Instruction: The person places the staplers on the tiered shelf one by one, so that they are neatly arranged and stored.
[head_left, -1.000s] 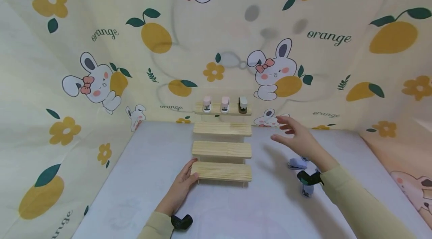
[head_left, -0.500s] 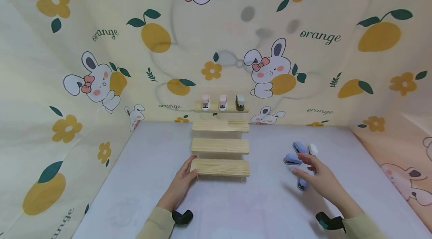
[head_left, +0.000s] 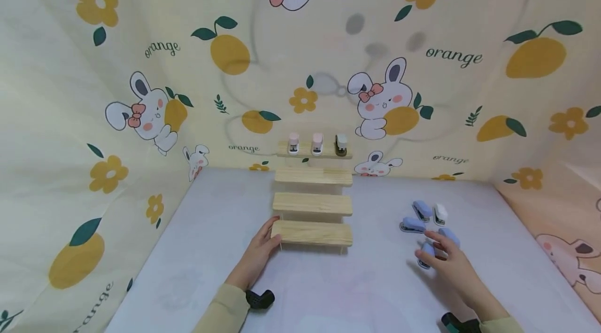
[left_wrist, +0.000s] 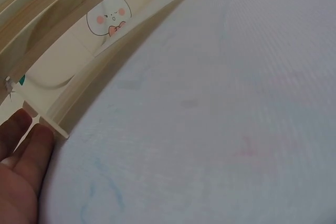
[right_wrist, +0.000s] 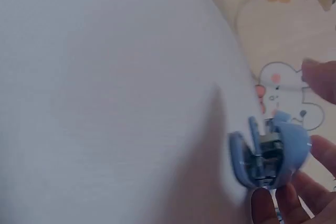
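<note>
My left hand (head_left: 255,254) holds the left end of the lowest step of a tiered wooden shelf (head_left: 312,233). Its thumb lies at the front corner, and in the left wrist view the fingers (left_wrist: 37,156) are against the thin leg. My right hand (head_left: 453,268) is spread over a small blue stapler (head_left: 426,256) on the table. In the right wrist view the thumb (right_wrist: 321,80) stands apart from that stapler, while several fingertips are close behind its blue body. Another blue stapler (head_left: 449,235) lies just beyond the hand, partly hidden by the fingers.
Behind the right hand lie two more blue staplers (head_left: 413,225) and a white stapler (head_left: 440,214). On the shelf's top step (head_left: 306,149) stand two pink staplers (head_left: 317,143) and a grey-and-dark one (head_left: 341,145). A printed cloth (head_left: 263,72) encloses the table (head_left: 366,291).
My right hand has come down from beside the upper steps to the blue staplers at the right, reaching the nearest one. The left hand has stayed at the shelf's end. The view shifts slightly.
</note>
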A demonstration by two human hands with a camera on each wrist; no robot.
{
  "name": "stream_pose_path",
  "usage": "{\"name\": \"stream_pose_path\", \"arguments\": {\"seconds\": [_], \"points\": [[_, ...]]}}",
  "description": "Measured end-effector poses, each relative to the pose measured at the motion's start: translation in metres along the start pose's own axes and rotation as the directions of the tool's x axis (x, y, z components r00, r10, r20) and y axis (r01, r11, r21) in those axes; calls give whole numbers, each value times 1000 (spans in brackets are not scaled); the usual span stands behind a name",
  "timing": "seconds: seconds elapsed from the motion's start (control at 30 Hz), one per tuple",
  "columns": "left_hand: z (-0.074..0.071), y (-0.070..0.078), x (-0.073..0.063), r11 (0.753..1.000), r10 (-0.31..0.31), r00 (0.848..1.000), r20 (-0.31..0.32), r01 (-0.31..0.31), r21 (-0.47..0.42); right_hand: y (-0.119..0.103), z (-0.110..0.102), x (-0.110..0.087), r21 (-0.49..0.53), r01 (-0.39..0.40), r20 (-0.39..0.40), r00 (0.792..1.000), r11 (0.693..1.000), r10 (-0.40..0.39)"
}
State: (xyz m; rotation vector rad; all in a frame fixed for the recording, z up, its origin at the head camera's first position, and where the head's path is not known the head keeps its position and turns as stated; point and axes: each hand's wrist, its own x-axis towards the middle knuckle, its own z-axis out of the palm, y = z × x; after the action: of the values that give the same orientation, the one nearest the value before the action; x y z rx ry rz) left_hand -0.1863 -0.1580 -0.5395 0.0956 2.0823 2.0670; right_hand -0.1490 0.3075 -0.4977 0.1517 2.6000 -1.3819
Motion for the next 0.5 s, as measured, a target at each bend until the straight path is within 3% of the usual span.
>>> {"name": "stream_pose_path", "arguments": {"seconds": [0.23,0.5], "points": [[5,-1,2,1000,12,1000,11,-12,0,17,-3,5,-62,-41,-3,999,997,41],[-1,-4,2,1000,24,1000,9,-24,3,22,-1,7,-101,-81,26,996,992,85]]}}
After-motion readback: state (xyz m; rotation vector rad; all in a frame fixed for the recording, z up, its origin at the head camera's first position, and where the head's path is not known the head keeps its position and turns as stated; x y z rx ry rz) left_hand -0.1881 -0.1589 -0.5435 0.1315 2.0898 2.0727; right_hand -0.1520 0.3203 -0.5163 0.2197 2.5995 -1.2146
